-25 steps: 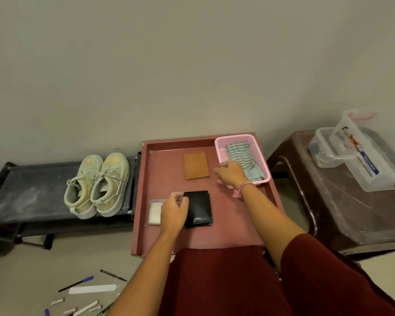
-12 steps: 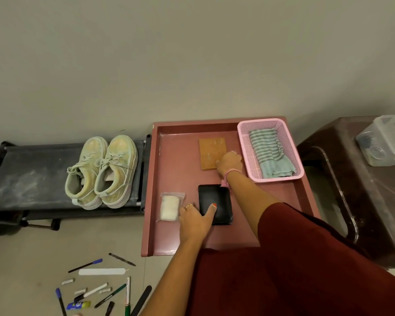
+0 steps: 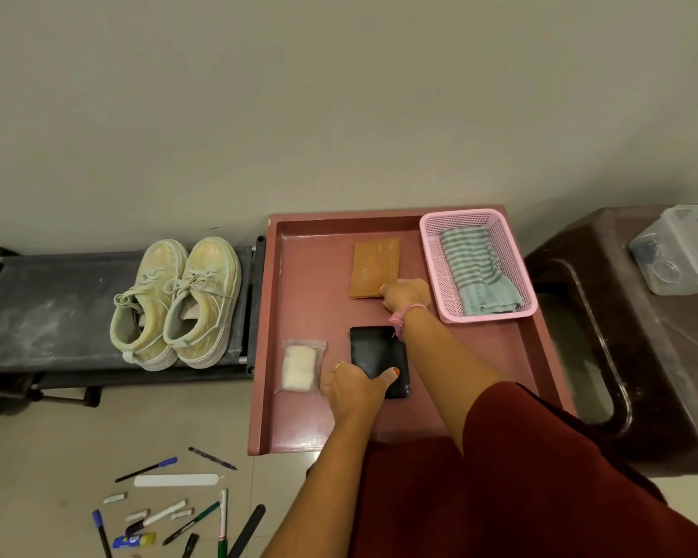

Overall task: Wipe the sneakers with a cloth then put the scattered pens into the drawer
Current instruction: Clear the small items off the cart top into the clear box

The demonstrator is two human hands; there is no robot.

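Sneakers (image 3: 176, 304) are being seen unwiped, dusty, on the dark rack (image 3: 49, 312) at left; pens (image 3: 166, 513) are being left scattered on the floor below. On the red tabletop (image 3: 311, 283), the left hand (image 3: 353, 386) is being rested on a black wallet (image 3: 379, 360), thumb pressing it, fingers mostly hidden. The right hand (image 3: 406, 295) is being laid curled on the brown pad (image 3: 375, 267); grip cannot be judged. The striped cloth (image 3: 474, 271) is lying untouched in the pink basket (image 3: 432, 275).
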